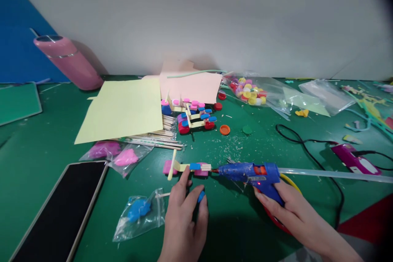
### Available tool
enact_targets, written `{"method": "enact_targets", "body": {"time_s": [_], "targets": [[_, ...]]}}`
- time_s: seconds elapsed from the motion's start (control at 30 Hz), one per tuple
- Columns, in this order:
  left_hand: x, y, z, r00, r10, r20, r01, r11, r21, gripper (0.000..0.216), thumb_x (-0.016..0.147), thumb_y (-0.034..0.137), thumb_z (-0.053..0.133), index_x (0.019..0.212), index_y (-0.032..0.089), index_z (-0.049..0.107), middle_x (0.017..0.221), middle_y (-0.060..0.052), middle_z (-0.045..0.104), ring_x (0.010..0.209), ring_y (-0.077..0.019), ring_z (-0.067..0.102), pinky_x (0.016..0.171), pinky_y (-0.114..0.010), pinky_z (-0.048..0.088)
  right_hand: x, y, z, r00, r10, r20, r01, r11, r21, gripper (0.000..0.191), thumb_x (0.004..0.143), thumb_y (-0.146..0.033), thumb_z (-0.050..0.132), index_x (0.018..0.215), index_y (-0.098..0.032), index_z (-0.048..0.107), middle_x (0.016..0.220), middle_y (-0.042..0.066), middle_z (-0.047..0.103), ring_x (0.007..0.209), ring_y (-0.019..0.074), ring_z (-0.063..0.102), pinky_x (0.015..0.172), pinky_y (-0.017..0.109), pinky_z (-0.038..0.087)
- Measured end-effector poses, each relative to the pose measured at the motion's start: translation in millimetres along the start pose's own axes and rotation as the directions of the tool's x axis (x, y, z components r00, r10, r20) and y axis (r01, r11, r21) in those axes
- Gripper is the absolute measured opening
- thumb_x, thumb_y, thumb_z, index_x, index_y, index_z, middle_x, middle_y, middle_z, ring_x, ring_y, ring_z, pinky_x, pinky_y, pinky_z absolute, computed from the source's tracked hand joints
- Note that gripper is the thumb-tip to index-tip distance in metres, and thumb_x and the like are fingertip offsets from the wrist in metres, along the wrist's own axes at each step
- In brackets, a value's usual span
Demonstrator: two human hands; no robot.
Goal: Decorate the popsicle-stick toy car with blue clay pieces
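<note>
My right hand (291, 204) is wrapped round the handle of a blue hot glue gun (242, 171), with a clear glue stick (325, 175) running out of its back. The nozzle points left, at the right end of a small craft-stick model (186, 167) with pink parts and a blue strip on top; whether the tip touches cannot be told. My left hand (186, 217) reaches to the model, its index fingertip against the near side. Between thumb and another finger it pinches a small blue clay piece (201, 196). A plastic bag of blue clay (138, 209) lies left of that hand.
Similar small models (196, 118) stand behind, before pink paper (196, 86) and yellow paper (123, 108). A phone (58, 213) lies at left, a pink bottle (70, 61) behind. A bag of bottle caps (248, 92) sits at the back. A black cable (302, 142) crosses the right side.
</note>
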State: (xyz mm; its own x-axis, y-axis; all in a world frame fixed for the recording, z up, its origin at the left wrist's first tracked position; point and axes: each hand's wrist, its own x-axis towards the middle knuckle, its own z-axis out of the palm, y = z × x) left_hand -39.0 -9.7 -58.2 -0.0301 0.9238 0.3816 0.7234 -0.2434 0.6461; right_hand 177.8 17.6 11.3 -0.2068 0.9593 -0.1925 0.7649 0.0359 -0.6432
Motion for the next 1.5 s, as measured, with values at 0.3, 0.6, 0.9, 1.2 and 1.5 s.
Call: {"method": "enact_targets", "body": {"time_s": [0.3,0.6,0.9,1.2,1.5], "targets": [[1,2,0,0.999,-0.035,0.012,0.035,0.999,0.027,0.018,0.075,0.016,0.051,0.091,0.015,0.061,0.119,-0.019,0.047,0.095,-0.0233,0.054,0.076,-0.037,0.049,0,0,-1,1.0,0.008,-0.022,-0.008,1.0,0.015,0.023,0.083,-0.038,0.043,0.077,-0.019,0.056,0.069,0.001,0.057,0.062,0.0147,0.053,0.059,0.024,0.044],[2,3,0,0.999,-0.052,0.007,0.052,0.998,0.032,0.017,0.075,0.017,0.052,0.088,0.016,0.062,0.121,-0.019,0.047,0.092,-0.0241,0.055,0.075,-0.04,0.05,9,5,1,0.999,-0.031,-0.008,0.031,0.995,0.097,0.023,0.083,-0.039,0.044,0.089,-0.019,0.053,0.07,0.002,0.059,0.066,0.0167,0.057,0.06,0.025,0.047],[3,7,-5,0.993,-0.114,0.031,0.114,0.993,0.001,0.02,0.075,0.019,0.051,0.09,0.016,0.063,0.124,-0.017,0.043,0.097,-0.0246,0.052,0.079,-0.04,0.048,31,32,-20,0.955,0.043,-0.292,-0.022,0.997,0.078,0.024,0.082,-0.04,0.046,0.091,-0.019,0.053,0.079,0.002,0.059,0.07,0.0157,0.056,0.061,0.024,0.045],[7,29,-22,0.875,-0.367,0.316,0.481,0.73,-0.485,0.019,0.073,0.028,0.056,0.086,0.019,0.066,0.082,-0.007,0.064,0.073,-0.017,0.058,0.063,-0.026,0.047,55,85,-19,0.919,-0.035,-0.392,-0.081,0.958,-0.274,0.036,0.081,-0.041,0.044,0.104,-0.015,0.056,0.094,0.009,0.061,0.081,0.0218,0.058,0.071,0.035,0.047],[29,44,-22,0.491,-0.341,0.802,0.802,-0.182,-0.568,0.018,0.07,0.026,0.063,0.081,0.013,0.067,0.071,-0.006,0.067,0.061,-0.0092,0.055,0.061,-0.021,0.041,23,-2,18,0.851,-0.471,-0.233,0.455,0.882,-0.122,0.034,0.076,-0.028,0.055,0.11,-0.023,0.05,0.103,0.008,0.05,0.097,0.0222,0.049,0.082,0.035,0.043]]}}
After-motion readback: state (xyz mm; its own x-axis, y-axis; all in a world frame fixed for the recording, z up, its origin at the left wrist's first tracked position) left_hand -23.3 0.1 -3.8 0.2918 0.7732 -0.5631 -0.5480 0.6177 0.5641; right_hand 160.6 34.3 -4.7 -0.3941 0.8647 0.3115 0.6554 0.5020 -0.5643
